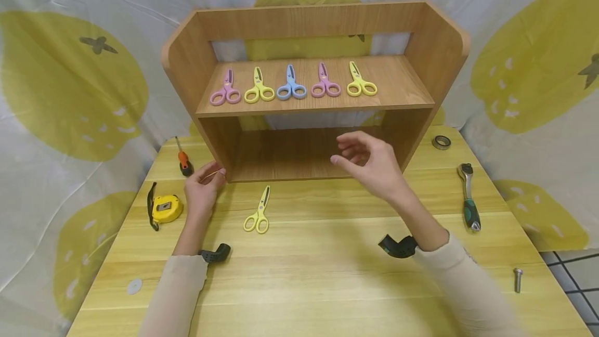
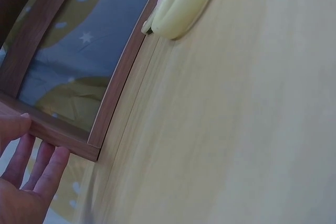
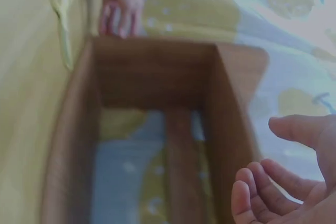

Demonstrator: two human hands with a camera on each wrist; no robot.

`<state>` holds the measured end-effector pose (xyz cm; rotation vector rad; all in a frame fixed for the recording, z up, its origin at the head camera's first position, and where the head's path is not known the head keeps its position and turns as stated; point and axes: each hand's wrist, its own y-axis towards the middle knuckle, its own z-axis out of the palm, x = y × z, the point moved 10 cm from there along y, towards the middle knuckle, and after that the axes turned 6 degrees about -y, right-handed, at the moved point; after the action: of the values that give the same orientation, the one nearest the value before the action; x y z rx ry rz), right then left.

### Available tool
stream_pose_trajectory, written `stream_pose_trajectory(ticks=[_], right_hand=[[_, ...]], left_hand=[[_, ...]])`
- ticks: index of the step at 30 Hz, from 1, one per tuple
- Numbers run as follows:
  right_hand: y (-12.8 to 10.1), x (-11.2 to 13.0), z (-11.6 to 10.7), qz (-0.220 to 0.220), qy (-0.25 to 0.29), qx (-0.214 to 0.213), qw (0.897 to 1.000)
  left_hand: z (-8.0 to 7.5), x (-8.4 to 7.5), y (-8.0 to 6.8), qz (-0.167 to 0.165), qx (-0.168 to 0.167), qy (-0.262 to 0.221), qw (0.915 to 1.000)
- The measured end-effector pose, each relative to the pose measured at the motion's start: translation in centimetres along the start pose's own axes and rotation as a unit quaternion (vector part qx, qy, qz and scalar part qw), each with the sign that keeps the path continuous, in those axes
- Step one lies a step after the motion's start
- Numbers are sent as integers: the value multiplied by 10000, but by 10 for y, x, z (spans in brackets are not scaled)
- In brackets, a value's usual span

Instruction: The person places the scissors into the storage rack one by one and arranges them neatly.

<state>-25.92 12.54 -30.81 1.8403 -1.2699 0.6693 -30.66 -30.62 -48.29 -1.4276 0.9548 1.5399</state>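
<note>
Wooden table [image 1: 327, 285], hands [image 1: 202, 187] empty, lemon-print cloth [image 1: 70, 82] behind

Both forearms wear close-fitting cream long sleeves ending at the wrists. Black wrist-camera mount on left wrist [image 1: 214, 254]; matching black mount on right wrist [image 1: 398, 246]. Hands bare.

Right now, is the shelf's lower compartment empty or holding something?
Empty: the lower compartment shows only bare wood, while five scissors lie on the upper shelf.
</note>
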Motion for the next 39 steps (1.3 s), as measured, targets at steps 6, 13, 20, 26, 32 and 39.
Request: stream_pose_trajectory(ticks=[6,13,20,26,32,39], right_hand=[[-16,-17,62,132,328,551,9979],[-24,-27,124,260,499,1031,9931],[-36,-34,176,335,472,1407,9884],[-44,-34,207,476,555,1639,9838],[-46,-33,230,573,498,1750,9816],[-47,-35,248,709,415,1844,9794]], left_hand=[[-1,8,-2,-73,40,212,9997],[0,1,1,5,21,95,10000],[2,-3,1,-70,13,37,10000],[1,-2,0,-68,-41,-24,10000],[0,-6,-2,51,-54,-19,10000],[-1,-4,-1,10,5,123,9999]])
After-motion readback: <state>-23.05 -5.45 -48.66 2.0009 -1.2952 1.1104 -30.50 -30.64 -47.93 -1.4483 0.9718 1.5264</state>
